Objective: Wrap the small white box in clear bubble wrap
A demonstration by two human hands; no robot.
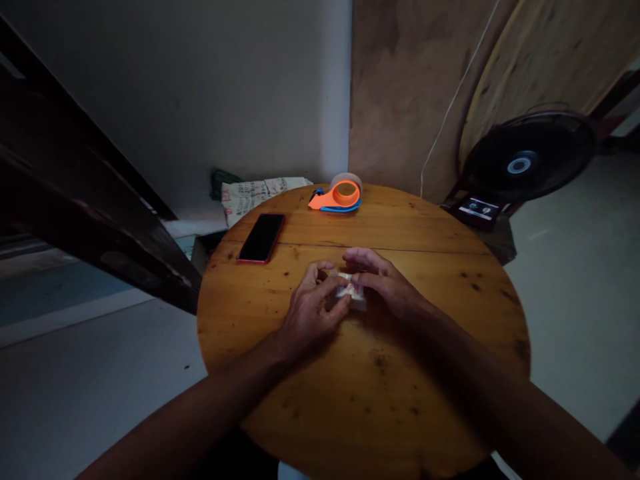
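A small whitish packet point(357, 293) with pinkish marks is at the middle of the round wooden table, between my two hands; its exact kind is too blurred to tell. My left hand point(316, 303) closes on its left side, thumb at the near edge and a finger on top. From the right, my right hand point(385, 280) reaches over with its thumb touching the top of the packet. The other right fingers are stretched out and apart from the thumb. Fingers cover part of the packet.
An orange and blue tape dispenser point(336, 195) stands near the table's point(380, 400) far edge. A phone point(261, 238) with a red edge lies at the left. Beyond the table are a printed sack point(260, 195) and a black round fan point(530, 157).
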